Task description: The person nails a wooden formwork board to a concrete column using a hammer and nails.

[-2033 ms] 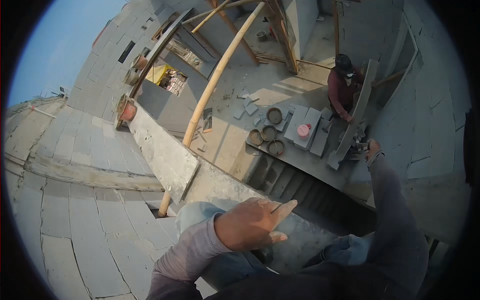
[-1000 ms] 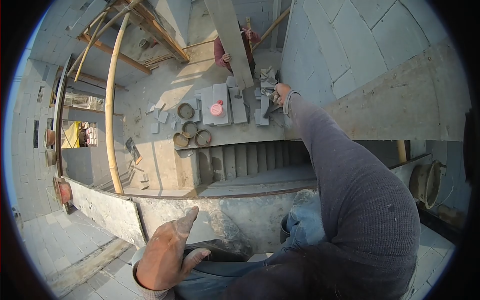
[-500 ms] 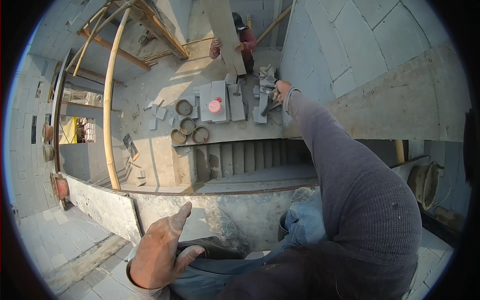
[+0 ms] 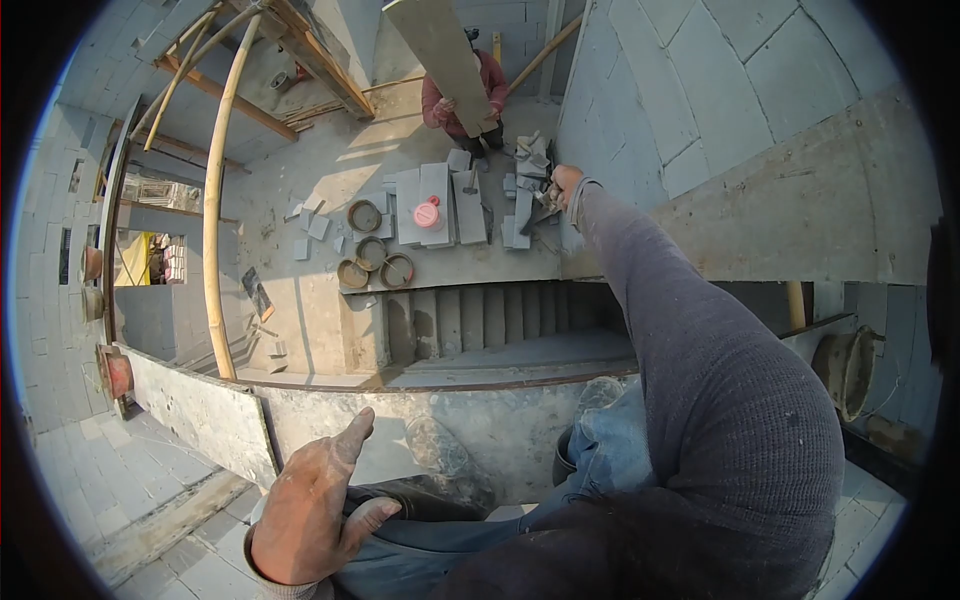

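Observation:
My left hand (image 4: 318, 505) is low in front of me above my knee, fingers stretched out and thumb apart, holding nothing. My right arm reaches far forward along the block wall. At its end my right hand (image 4: 567, 181) looks closed; what it grips, if anything, is too small and partly hidden. Beyond it, on the floor below, lies a heap of broken grey block pieces (image 4: 530, 160). Farther off, a co-worker (image 4: 484, 90) in a dark red top holds a long grey slab (image 4: 432, 62) tilted upright with both hands.
I sit over a mortar-stained plank (image 4: 520, 425). Below are a stairwell (image 4: 480, 318), stacked grey blocks (image 4: 408, 205), a pink lidded container (image 4: 428, 214) and several round pans (image 4: 364, 215). A bamboo pole (image 4: 216, 200) rises at left; a bucket (image 4: 846, 372) hangs at right.
The co-worker's slab has tilted its top to the left, and the co-worker's body shows more. A dark shape below my right hand no longer shows. My left hand is nearly still.

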### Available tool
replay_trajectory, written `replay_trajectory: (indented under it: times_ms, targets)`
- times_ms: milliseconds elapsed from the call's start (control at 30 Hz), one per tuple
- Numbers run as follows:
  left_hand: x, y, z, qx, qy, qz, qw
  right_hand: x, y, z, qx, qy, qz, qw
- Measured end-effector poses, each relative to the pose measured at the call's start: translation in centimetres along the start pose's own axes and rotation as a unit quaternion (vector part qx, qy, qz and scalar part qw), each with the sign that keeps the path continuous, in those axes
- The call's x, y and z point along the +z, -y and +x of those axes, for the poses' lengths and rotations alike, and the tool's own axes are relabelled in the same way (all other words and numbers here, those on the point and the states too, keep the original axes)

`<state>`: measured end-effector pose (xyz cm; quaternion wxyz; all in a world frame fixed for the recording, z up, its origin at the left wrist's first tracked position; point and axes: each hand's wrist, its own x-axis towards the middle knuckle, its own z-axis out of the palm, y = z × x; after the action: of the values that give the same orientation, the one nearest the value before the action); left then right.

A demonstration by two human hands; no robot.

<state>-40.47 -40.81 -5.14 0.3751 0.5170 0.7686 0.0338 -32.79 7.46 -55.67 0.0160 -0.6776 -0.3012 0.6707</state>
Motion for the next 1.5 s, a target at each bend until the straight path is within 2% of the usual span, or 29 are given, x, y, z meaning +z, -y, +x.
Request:
replay_trajectory:
  times_ms: [267,433,500,567,700,900,967,1067,1267,1333,1500]
  targets:
    - [0.0,0.0,0.0,0.008,-0.006,-0.007,1.000,-0.3,0.2,1.7,-0.021,0.016,-0.001,1.000]
    - [0.0,-0.2,0.0,0.002,0.003,0.002,1.000,-0.2,0.5,0.4,-0.005,0.037,0.002,0.999]
    - [-0.1,-0.3,0.0,0.009,0.001,0.003,1.000,0.0,0.1,-0.7,-0.030,0.021,-0.003,0.999]
    - [-0.4,-0.7,0.0,-0.035,0.032,0.003,0.999,0.1,0.2,-0.6,-0.020,0.025,-0.009,0.999]
    - [-0.4,-0.6,-0.1,-0.027,0.031,-0.003,0.999,-0.1,0.5,1.4,0.018,0.060,-0.019,0.998]
    - [-0.5,-0.8,0.0,-0.034,0.035,0.006,0.999,-0.4,0.5,0.3,-0.005,0.048,-0.011,0.999]
    - [-0.3,-0.4,0.0,0.001,0.020,0.003,1.000,-0.5,0.5,-2.0,-0.003,0.033,-0.005,0.999]
    - [-0.1,-0.2,-0.1,0.002,0.012,0.000,1.000,-0.3,0.5,-2.7,-0.016,0.015,-0.002,1.000]
    - [0.0,0.1,-0.1,0.044,-0.007,0.021,0.999,-0.7,0.7,-1.5,-0.042,0.016,-0.015,0.999]
    - [-0.2,-0.1,-0.2,0.019,0.005,0.022,1.000,-0.7,1.0,-1.8,-0.003,0.044,0.003,0.999]
    - [-0.6,-0.9,-0.5,-0.038,0.034,0.006,0.999,-0.9,1.0,-1.7,-0.009,0.037,-0.001,0.999]
